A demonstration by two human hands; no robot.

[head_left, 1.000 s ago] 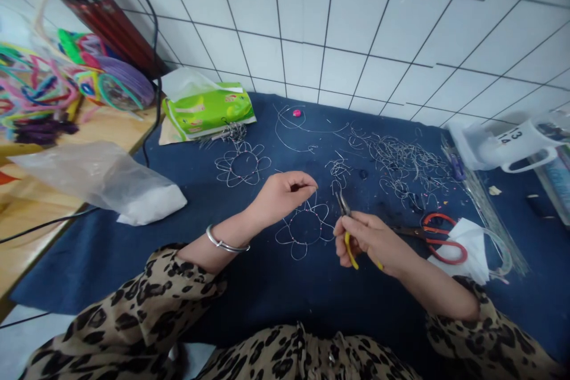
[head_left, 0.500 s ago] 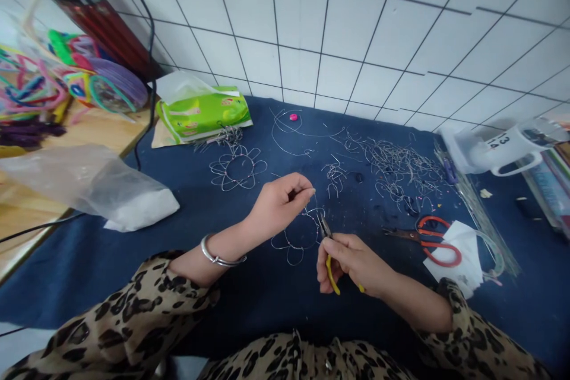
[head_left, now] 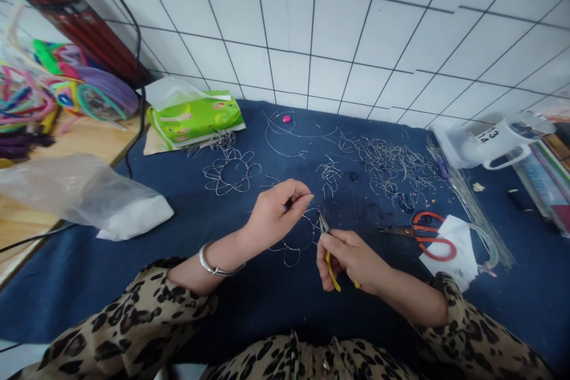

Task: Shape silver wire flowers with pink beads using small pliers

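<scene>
My right hand (head_left: 350, 258) is closed around pliers (head_left: 330, 261) with yellow handles, their metal jaws pointing up and away from me. Left of the jaws, my left hand (head_left: 278, 211) pinches thumb to forefinger on what looks like thin wire, hard to see at this size. Beneath both hands is a wire flower shape (head_left: 291, 257), a ring with looped petals and small pinkish beads; my left hand hides part of it. A second wire flower (head_left: 232, 172), with loops all round, lies on the dark blue cloth (head_left: 249, 309) beyond my left wrist.
Tangled wire pieces (head_left: 392, 160) and a smaller heap (head_left: 330, 175) lie beyond my hands. Orange-handled scissors (head_left: 434, 243) rest on white paper at right, near straight wires (head_left: 481, 214) and a white mug (head_left: 503, 142). A green tissue pack (head_left: 196, 122) and plastic bag (head_left: 133, 208) lie left.
The whole view has shifted slightly, so things appear further left. The pliers' jaws and my left fingertips stay close together, and both hands keep their closed grip.
</scene>
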